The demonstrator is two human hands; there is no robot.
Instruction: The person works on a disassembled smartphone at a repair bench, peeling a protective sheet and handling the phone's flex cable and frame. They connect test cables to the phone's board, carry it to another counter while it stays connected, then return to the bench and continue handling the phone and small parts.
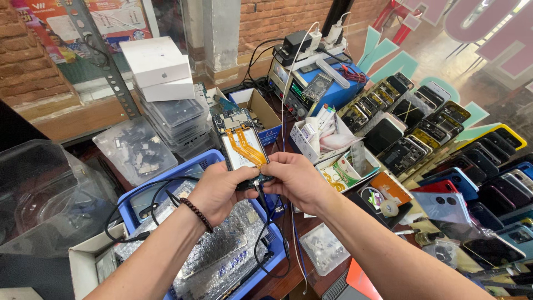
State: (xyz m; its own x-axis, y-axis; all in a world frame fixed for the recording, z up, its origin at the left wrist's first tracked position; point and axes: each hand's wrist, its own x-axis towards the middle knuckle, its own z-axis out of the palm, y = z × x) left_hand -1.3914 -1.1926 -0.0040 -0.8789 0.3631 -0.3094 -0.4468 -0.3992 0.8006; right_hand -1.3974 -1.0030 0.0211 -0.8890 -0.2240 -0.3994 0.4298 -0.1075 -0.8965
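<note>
Two hands held an opened phone above a crowded repair bench

Nearest, a blue tray (276, 256) of foil-wrapped packs lay under the forearms, with a black cable (266, 236) hanging over it from the phone's lower end. Above it the left hand (217, 190), a bead bracelet (196, 214) at its wrist, and the right hand (298, 179) were both closed on the bottom edge of the phone (242, 145), fingers clamped round it from either side. The phone stood tilted away, its back off, orange flex strips (247, 148) showing. Farther off sat white boxes (158, 68) on the left, a power supply (297, 89) behind, and rows of handsets (444, 144) to the right
</note>
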